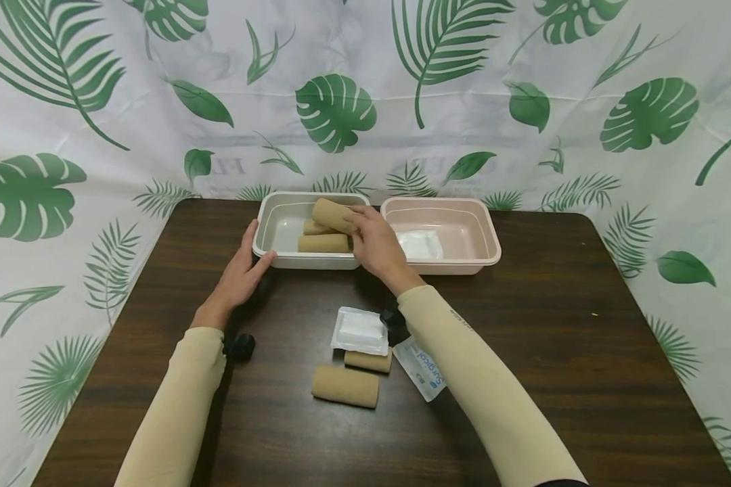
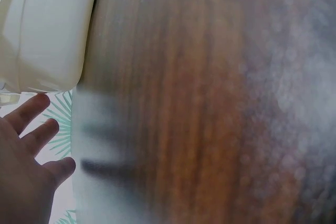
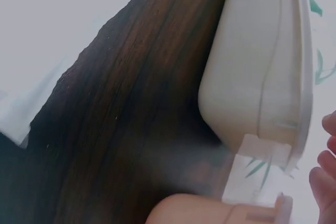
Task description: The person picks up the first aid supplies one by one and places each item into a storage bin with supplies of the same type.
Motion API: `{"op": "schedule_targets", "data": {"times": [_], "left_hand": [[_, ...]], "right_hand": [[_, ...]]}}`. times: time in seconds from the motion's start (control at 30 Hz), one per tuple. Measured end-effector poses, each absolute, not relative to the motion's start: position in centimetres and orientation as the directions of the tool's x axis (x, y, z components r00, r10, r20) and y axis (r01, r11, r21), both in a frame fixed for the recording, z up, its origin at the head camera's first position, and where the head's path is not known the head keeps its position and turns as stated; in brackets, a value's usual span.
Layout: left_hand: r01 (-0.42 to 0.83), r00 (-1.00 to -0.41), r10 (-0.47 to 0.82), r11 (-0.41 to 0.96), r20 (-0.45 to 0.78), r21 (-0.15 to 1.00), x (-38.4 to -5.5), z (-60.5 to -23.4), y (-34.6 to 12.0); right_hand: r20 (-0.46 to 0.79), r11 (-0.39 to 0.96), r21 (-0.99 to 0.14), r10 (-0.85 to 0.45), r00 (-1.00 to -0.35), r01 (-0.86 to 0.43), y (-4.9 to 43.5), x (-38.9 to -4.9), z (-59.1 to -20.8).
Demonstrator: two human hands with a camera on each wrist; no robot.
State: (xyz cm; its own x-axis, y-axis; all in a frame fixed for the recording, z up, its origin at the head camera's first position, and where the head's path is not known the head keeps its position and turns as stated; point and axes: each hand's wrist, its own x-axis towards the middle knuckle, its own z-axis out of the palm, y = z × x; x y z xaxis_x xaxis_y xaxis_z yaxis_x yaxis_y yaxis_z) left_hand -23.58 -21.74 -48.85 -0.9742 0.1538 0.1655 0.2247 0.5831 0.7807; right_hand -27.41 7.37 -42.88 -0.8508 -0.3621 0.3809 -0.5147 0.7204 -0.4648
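My right hand (image 1: 375, 242) pinches a tan bandage roll (image 1: 331, 214) at its right end, over the off-white plastic bin (image 1: 280, 230). Beneath it in the bin lie tan rolls, one bandage roll (image 1: 323, 243) along the front and another partly covered. At the bin's left end my left hand (image 1: 239, 269) rests with spread, fairly straight fingers, the thumb at the front corner of the rim. The left wrist view shows the fingers (image 2: 35, 139) beside the bin's wall (image 2: 47, 35). In the right wrist view the held roll is out of sight.
A pink bin (image 1: 463, 233) stands right beside the off-white one and holds a white packet (image 1: 420, 244). Nearer me lie a white gauze pack (image 1: 360, 331), a tan roll (image 1: 368, 361) partly under it, another bandage roll (image 1: 345, 386) and a packet lettered "Surgical" (image 1: 419, 368).
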Motion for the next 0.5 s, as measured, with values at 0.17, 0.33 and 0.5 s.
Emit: {"op": "schedule_targets", "data": {"times": [0.17, 0.33, 0.5], "left_hand": [[0.224, -0.974, 0.153, 0.58, 0.165, 0.783, -23.6, -48.9, -21.8], [0.218, -0.975, 0.153, 0.58, 0.158, 0.785, -23.6, -48.9, -21.8], [0.225, -0.974, 0.159, 0.574, 0.162, 0.787, -23.6, -48.9, -21.8]], "right_hand": [[0.439, 0.675, -0.509, -0.33, -0.836, -0.534, 8.4, -26.8, -42.2], [0.499, 0.644, -0.521, -0.302, -0.812, -0.56, 10.1, -26.1, -41.5], [0.527, 0.629, -0.523, -0.292, -0.798, -0.575, 11.9, -25.2, -41.1]]}}
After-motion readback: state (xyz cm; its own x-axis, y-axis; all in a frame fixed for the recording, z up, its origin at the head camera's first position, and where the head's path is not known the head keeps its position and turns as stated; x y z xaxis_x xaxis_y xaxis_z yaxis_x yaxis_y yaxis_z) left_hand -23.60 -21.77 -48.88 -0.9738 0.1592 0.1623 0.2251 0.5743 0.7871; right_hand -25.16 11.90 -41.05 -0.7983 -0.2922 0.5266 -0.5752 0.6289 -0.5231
